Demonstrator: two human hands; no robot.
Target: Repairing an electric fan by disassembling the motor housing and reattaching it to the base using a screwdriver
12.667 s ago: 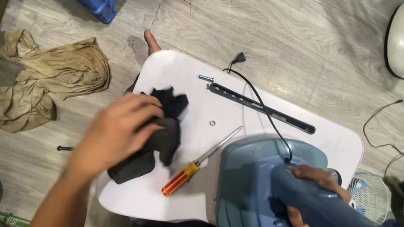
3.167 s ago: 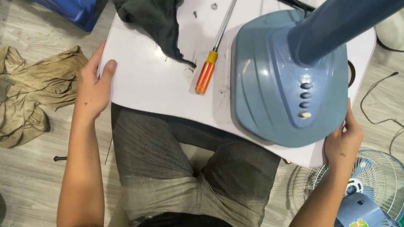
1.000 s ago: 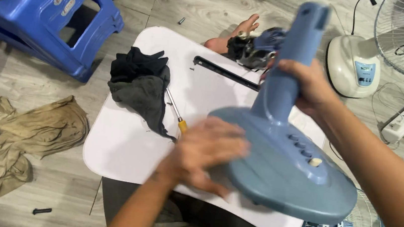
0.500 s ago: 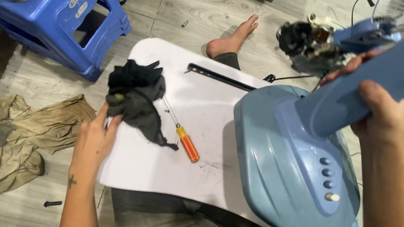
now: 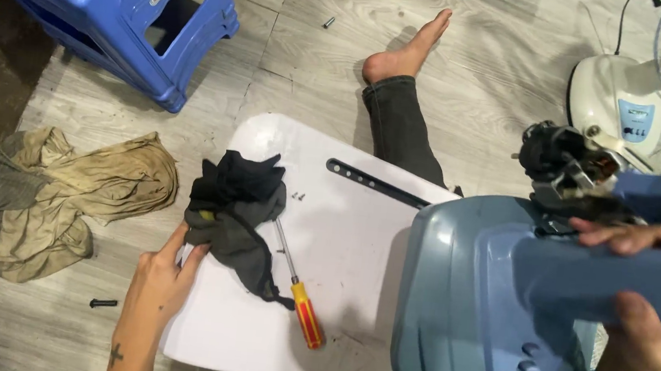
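A blue plastic stool (image 5: 112, 7) stands in the upper left of the frame, and a crumpled beige cloth (image 5: 59, 198) lies on the floor at the left edge. A white fan base (image 5: 618, 101) sits in the upper right, with a bare foot (image 5: 406, 50) on the floor in the upper middle. On the white board (image 5: 341, 244) in the centre lie a black rag (image 5: 238, 208), a screwdriver (image 5: 299, 293) with a red and yellow handle, a black metal bar (image 5: 376, 184) and two small screws (image 5: 297, 196).

The left hand (image 5: 161, 274), lower left, rests open at the board's edge, fingers touching the rag's lower corner without closing on it. The right hand (image 5: 646, 300), lower right, is wrapped around the blue fan stand (image 5: 497, 309), thumb under the neck and fingers over the top.

The stand fills the lower right, its wide base tilted towards the camera and showing a row of buttons; the dark exposed motor (image 5: 569, 170) sits at the top of its neck
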